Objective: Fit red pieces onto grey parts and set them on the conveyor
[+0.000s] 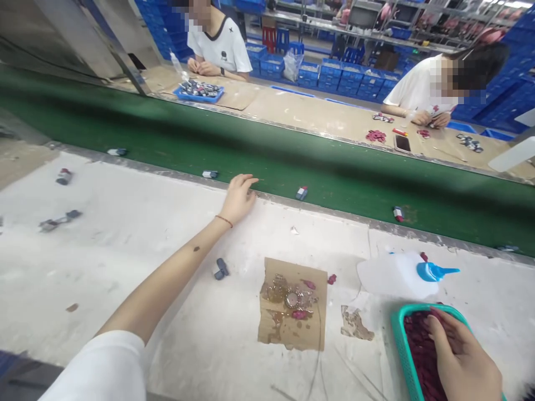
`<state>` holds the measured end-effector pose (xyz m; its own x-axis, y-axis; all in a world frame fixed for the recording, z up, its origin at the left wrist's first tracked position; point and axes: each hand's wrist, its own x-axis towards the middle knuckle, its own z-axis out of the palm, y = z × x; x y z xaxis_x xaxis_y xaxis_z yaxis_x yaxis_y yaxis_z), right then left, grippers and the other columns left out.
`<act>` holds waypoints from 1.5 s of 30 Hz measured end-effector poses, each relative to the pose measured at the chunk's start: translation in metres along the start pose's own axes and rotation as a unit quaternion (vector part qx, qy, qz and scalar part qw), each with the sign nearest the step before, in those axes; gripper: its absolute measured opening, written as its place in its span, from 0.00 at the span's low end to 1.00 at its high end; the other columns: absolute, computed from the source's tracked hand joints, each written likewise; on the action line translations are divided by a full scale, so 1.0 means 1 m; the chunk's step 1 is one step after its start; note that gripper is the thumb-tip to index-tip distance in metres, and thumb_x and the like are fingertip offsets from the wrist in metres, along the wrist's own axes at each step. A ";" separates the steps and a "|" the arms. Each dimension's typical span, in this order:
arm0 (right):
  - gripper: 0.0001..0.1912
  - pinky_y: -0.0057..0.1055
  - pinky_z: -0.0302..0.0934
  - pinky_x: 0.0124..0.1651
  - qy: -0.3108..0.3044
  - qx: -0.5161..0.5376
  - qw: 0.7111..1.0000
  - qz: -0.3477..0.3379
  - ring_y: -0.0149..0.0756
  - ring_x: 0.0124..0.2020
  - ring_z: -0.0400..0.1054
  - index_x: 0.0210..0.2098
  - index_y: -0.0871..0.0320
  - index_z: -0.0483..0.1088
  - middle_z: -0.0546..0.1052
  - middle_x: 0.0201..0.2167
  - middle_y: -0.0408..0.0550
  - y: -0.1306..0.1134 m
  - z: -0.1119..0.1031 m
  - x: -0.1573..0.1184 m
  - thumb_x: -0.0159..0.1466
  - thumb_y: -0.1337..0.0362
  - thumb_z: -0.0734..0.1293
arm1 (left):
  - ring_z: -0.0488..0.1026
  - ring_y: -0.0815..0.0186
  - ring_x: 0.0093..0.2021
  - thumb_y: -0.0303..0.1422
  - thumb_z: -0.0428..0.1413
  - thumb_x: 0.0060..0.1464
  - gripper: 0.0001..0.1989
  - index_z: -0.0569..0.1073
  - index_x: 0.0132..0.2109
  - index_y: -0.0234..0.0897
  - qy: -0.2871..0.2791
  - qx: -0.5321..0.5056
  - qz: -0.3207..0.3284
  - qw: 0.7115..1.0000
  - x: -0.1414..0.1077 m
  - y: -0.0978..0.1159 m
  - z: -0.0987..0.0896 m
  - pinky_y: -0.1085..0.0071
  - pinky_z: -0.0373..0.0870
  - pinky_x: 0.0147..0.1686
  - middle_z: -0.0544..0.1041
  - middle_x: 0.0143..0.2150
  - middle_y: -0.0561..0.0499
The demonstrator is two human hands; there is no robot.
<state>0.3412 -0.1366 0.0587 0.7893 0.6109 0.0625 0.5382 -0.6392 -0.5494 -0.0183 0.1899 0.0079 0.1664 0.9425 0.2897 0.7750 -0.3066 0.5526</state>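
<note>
- The left hand (240, 197) reaches over the far edge of the table (188, 317) to the belt (267, 153); its fingers are loosely spread and slightly bent, with nothing visible between them.
- The fingertips point far and right. The right block (301, 193) lies on the belt to their right, near but apart; its long axis slants from near left to far right, red end far.
- The left block (210, 174) lies just left of the hand, its long axis running roughly left to right.
- Of the two hands, the left is much nearer to both blocks.
- The right hand (470, 356) is at the near right, in the green basket (398, 334) of red pieces (422, 345). Thumb and fingers are drawn together; whether they pinch a piece, I cannot tell.
- Between the hands, on the table, lies a card (292, 267) with a wet patch (276, 289) and a few red bits (300, 314).
- The bottle (388, 273) lies on its side beyond the basket, its blue nozzle (445, 271) pointing right.
</note>
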 end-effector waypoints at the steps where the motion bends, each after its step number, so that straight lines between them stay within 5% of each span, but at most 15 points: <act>1: 0.23 0.48 0.69 0.37 -0.001 0.035 0.999 0.010 0.55 0.33 0.75 0.37 0.53 0.74 0.80 0.29 0.54 -0.005 -0.002 -0.004 0.54 0.42 0.64 | 0.72 0.56 0.53 0.35 0.56 0.62 0.16 0.70 0.55 0.35 0.012 0.030 -0.019 0.999 0.003 -0.011 -0.009 0.53 0.72 0.51 0.71 0.57 0.43; 4: 0.23 0.43 0.69 0.39 -0.019 0.177 0.983 0.035 0.49 0.34 0.75 0.46 0.51 0.74 0.80 0.30 0.50 -0.024 -0.005 -0.021 0.58 0.45 0.66 | 0.73 0.57 0.50 0.37 0.56 0.62 0.18 0.69 0.57 0.35 0.027 0.089 -0.078 0.993 0.014 -0.039 -0.032 0.54 0.74 0.48 0.72 0.56 0.43; 7: 0.23 0.39 0.70 0.33 -0.104 0.355 0.927 0.057 0.43 0.27 0.72 0.41 0.53 0.75 0.79 0.26 0.47 -0.045 0.001 -0.037 0.53 0.45 0.73 | 0.69 0.52 0.56 0.29 0.54 0.62 0.15 0.71 0.54 0.28 0.003 0.101 -0.117 0.988 0.022 -0.054 -0.044 0.48 0.65 0.55 0.72 0.56 0.38; 10: 0.22 0.36 0.70 0.31 -0.226 0.449 0.860 0.082 0.39 0.26 0.73 0.35 0.55 0.74 0.80 0.25 0.48 -0.063 0.015 -0.047 0.49 0.46 0.76 | 0.63 0.45 0.60 0.22 0.51 0.58 0.14 0.72 0.50 0.22 -0.023 0.090 -0.131 0.987 0.024 -0.054 -0.047 0.45 0.56 0.59 0.71 0.55 0.33; 14: 0.20 0.28 0.65 0.25 -0.320 0.473 0.817 0.083 0.34 0.22 0.71 0.31 0.56 0.70 0.79 0.22 0.46 -0.080 0.038 -0.057 0.54 0.47 0.74 | 0.55 0.38 0.64 0.25 0.50 0.60 0.13 0.73 0.49 0.23 -0.026 0.054 -0.139 0.988 0.018 -0.040 -0.044 0.42 0.51 0.60 0.70 0.57 0.35; 20: 0.21 0.23 0.56 0.20 -0.363 0.414 0.834 0.013 0.26 0.17 0.59 0.24 0.57 0.68 0.71 0.20 0.40 -0.098 0.074 -0.063 0.52 0.46 0.74 | 0.74 0.58 0.49 0.37 0.55 0.63 0.17 0.70 0.56 0.34 -0.043 -0.120 -0.190 0.973 -0.004 -0.010 -0.029 0.55 0.74 0.47 0.72 0.54 0.43; 25: 0.15 0.27 0.58 0.22 -0.366 0.316 0.870 -0.091 0.32 0.20 0.64 0.27 0.56 0.70 0.72 0.21 0.42 -0.104 0.098 -0.068 0.56 0.51 0.72 | 0.73 0.64 0.30 0.41 0.45 0.67 0.21 0.74 0.39 0.28 -0.131 -0.338 -0.214 0.907 -0.064 0.029 -0.022 0.65 0.73 0.35 0.79 0.34 0.41; 27: 0.11 0.27 0.59 0.25 -0.367 0.262 0.877 -0.166 0.33 0.22 0.66 0.27 0.56 0.70 0.73 0.21 0.43 -0.105 0.105 -0.071 0.59 0.56 0.69 | 0.72 0.67 0.27 0.46 0.50 0.62 0.21 0.74 0.38 0.30 -0.180 -0.431 -0.216 0.857 -0.092 0.046 -0.021 0.69 0.71 0.31 0.79 0.33 0.43; 30: 0.10 0.27 0.57 0.25 -0.372 0.210 0.866 -0.261 0.32 0.21 0.64 0.26 0.56 0.69 0.72 0.20 0.41 -0.105 0.112 -0.075 0.62 0.62 0.65 | 0.72 0.67 0.29 0.48 0.63 0.50 0.20 0.74 0.38 0.33 -0.269 -0.593 -0.234 0.722 -0.126 0.065 -0.021 0.72 0.68 0.30 0.80 0.34 0.45; 31: 0.10 0.26 0.56 0.25 -0.373 0.200 0.861 -0.282 0.31 0.21 0.64 0.26 0.55 0.69 0.71 0.20 0.41 -0.105 0.113 -0.076 0.63 0.62 0.65 | 0.73 0.67 0.30 0.47 0.66 0.47 0.20 0.75 0.38 0.34 -0.285 -0.613 -0.240 0.696 -0.133 0.069 -0.021 0.72 0.67 0.31 0.80 0.34 0.45; 39: 0.12 0.27 0.58 0.27 -0.366 0.181 0.839 -0.360 0.33 0.24 0.66 0.28 0.55 0.69 0.73 0.23 0.43 -0.104 0.116 -0.078 0.67 0.65 0.61 | 0.73 0.63 0.37 0.43 0.70 0.39 0.19 0.77 0.33 0.34 -0.259 -0.594 -0.270 0.712 -0.154 0.075 -0.016 0.70 0.68 0.41 0.79 0.34 0.48; 45: 0.13 0.29 0.57 0.27 -0.381 0.191 0.844 -0.326 0.35 0.23 0.65 0.25 0.54 0.70 0.72 0.21 0.44 -0.108 0.113 -0.077 0.66 0.63 0.63 | 0.73 0.66 0.35 0.38 0.73 0.35 0.20 0.78 0.35 0.35 -0.267 -0.625 -0.311 0.664 -0.156 0.071 -0.015 0.72 0.69 0.39 0.78 0.32 0.51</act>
<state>0.1888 -0.0617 0.0196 -0.1354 0.9906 -0.0179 0.5358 0.0580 -0.8423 0.0016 0.0189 0.0137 0.5026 0.7488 -0.4321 -0.2609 0.6079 0.7499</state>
